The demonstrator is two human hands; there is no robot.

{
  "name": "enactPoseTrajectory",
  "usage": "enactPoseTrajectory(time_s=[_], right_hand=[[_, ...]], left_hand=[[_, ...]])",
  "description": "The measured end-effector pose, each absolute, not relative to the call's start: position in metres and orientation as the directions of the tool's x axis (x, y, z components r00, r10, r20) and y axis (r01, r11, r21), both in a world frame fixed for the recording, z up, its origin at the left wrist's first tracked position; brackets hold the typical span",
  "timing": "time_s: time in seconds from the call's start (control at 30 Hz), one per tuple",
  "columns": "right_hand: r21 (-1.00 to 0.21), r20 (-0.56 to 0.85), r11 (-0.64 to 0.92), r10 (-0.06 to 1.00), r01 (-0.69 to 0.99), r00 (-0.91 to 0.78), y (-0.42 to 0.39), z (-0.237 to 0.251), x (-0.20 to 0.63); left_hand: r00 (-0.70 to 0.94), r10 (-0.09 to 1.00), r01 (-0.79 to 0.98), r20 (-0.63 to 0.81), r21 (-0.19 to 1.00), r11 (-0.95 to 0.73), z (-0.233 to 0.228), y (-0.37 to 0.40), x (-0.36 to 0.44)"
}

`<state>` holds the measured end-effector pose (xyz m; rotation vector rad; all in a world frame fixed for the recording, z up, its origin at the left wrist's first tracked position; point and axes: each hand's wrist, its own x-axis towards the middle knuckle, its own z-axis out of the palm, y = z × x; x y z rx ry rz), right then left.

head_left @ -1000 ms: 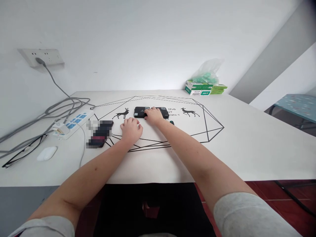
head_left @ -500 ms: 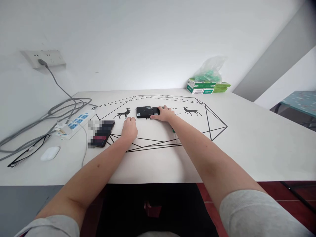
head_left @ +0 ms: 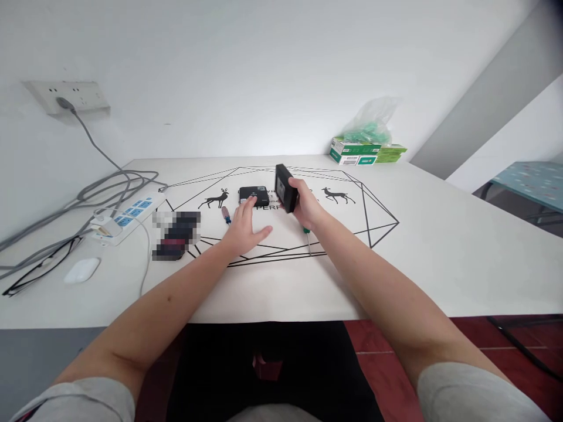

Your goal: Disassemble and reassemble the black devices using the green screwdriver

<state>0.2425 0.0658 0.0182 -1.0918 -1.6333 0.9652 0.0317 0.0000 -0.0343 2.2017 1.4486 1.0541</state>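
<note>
My right hand [head_left: 305, 205] grips a flat black box-shaped device [head_left: 285, 189] by its edge, tilted up on its side above the mat; its exact kind I cannot make out. A similar black device [head_left: 254, 195] lies flat to the left. Close in front of it is my left hand [head_left: 246, 230], fingers spread and thumb out. The fingertips overlap its front edge; whether they touch it I cannot tell. Beside the left hand lies a screwdriver [head_left: 226, 214] with a clear, coloured handle, its shaft partly hidden. A green-handled screwdriver [head_left: 308, 241] lies below my right wrist.
On the left are a pixelated phone [head_left: 176, 235], a power strip [head_left: 132, 215], grey cables [head_left: 105, 184], glasses [head_left: 41, 269] and a white earbud case [head_left: 82, 270]. Green-and-white boxes [head_left: 356, 150] under a plastic bag [head_left: 372, 126] stand against the wall at back right.
My right hand has raised the right-hand device and tipped it on its side. My left hand has opened and moved right toward the other device, uncovering the screwdriver. The view shifted slightly.
</note>
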Motion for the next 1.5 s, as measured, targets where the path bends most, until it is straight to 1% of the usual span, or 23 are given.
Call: enactPoseTrajectory(time_s=[0.03,0.07,0.1,0.2,0.27,0.33,0.37,0.4,0.43,0.47,0.5,0.53,0.57,0.7,0.73,0.8,0.87,0.93,1.03,1.1,1.23,1.4,1.5], right_hand=[[-0.977,0.18,0.202,0.948,0.063,-0.262,0.05,0.02,0.237],[-0.993,0.116,0.11,0.935,-0.037,-0.336,0.035,0.021,0.231],[-0.997,0.061,0.038,0.92,-0.066,-0.388,0.022,0.022,0.226],[-0.999,-0.051,-0.041,0.905,0.033,-0.423,-0.002,0.023,0.217],[-0.995,-0.101,-0.08,0.873,0.065,-0.478,-0.003,0.022,0.22],[-0.993,-0.116,-0.087,0.863,0.081,-0.491,0.004,0.02,0.228],[-0.99,-0.109,-0.056,0.88,0.126,-0.462,0.009,0.019,0.234],[-0.976,-0.073,0.011,0.924,0.217,-0.376,0.015,0.018,0.24],[-0.928,0.007,0.105,0.964,0.358,-0.267,0.02,0.017,0.246],[-0.819,0.122,0.192,0.979,0.541,-0.163,0.026,0.016,0.253],[-0.677,0.215,0.204,0.974,0.707,-0.075,0.031,0.015,0.26],[-0.578,0.249,0.16,0.968,0.8,-0.014,0.035,0.014,0.266],[-0.538,0.217,0.113,0.976,0.836,0.008,0.039,0.013,0.273],[-0.442,-0.032,-0.035,0.999,0.896,0.023,0.05,0.004,0.291],[-0.444,-0.076,-0.041,0.997,0.895,0.008,0.052,0.002,0.293],[-0.482,-0.109,-0.032,0.994,0.875,-0.023,0.055,0.0,0.295],[-0.55,-0.043,0.001,0.999,0.835,-0.03,0.056,0.001,0.294],[-0.633,0.136,0.104,0.99,0.767,-0.023,0.055,0.005,0.291],[-0.7,0.464,0.363,0.886,0.615,0.005,0.05,0.011,0.284],[-0.69,0.579,0.484,0.815,0.539,0.01,0.046,0.012,0.277],[-0.637,0.659,0.589,0.751,0.497,-0.044,0.039,0.007,0.264],[-0.572,0.709,0.643,0.7,0.509,-0.088,0.041,0.003,0.262],[-0.553,0.71,0.657,0.694,0.512,-0.124,0.04,0.003,0.263]], left_hand=[[0.21,0.905,0.622,0.369,0.664,-0.415,-0.036,-0.002,0.038],[0.209,0.919,0.588,0.333,0.708,-0.39,-0.038,-0.004,0.043],[0.212,0.924,0.562,0.317,0.734,-0.381,-0.039,-0.005,0.048],[0.163,0.923,0.564,0.35,0.734,-0.378,-0.039,-0.007,0.054],[0.149,0.904,0.585,0.4,0.702,-0.407,-0.035,-0.008,0.051],[0.163,0.886,0.62,0.433,0.653,-0.434,-0.031,-0.009,0.045],[0.18,0.884,0.642,0.431,0.63,-0.437,-0.03,-0.01,0.043],[0.2,0.886,0.664,0.419,0.607,-0.437,-0.028,-0.011,0.04],[0.224,0.889,0.684,0.399,0.586,-0.435,-0.027,-0.012,0.039],[0.255,0.893,0.701,0.371,0.565,-0.435,-0.027,-0.012,0.038],[0.289,0.896,0.717,0.338,0.543,-0.437,-0.026,-0.012,0.037],[0.324,0.897,0.733,0.301,0.519,-0.439,-0.026,-0.012,0.037],[0.355,0.898,0.749,0.26,0.495,-0.44,-0.026,-0.012,0.037],[0.419,0.9,0.79,0.122,0.439,-0.428,-0.024,-0.01,0.037],[0.427,0.898,0.79,0.103,0.44,-0.426,-0.023,-0.01,0.037],[0.442,0.893,0.787,0.079,0.443,-0.429,-0.021,-0.009,0.036],[0.461,0.885,0.784,0.064,0.437,-0.44,-0.019,-0.01,0.035],[0.487,0.871,0.775,0.059,0.429,-0.463,-0.018,-0.01,0.034],[0.533,0.843,0.751,0.069,0.421,-0.509,-0.017,-0.01,0.031],[0.552,0.83,0.742,0.076,0.41,-0.531,-0.017,-0.01,0.029],[0.571,0.816,0.737,0.09,0.381,-0.558,-0.017,-0.009,0.028],[0.582,0.807,0.734,0.105,0.361,-0.576,-0.019,-0.009,0.03],[0.588,0.804,0.743,0.086,0.337,-0.579,-0.018,-0.01,0.031]])
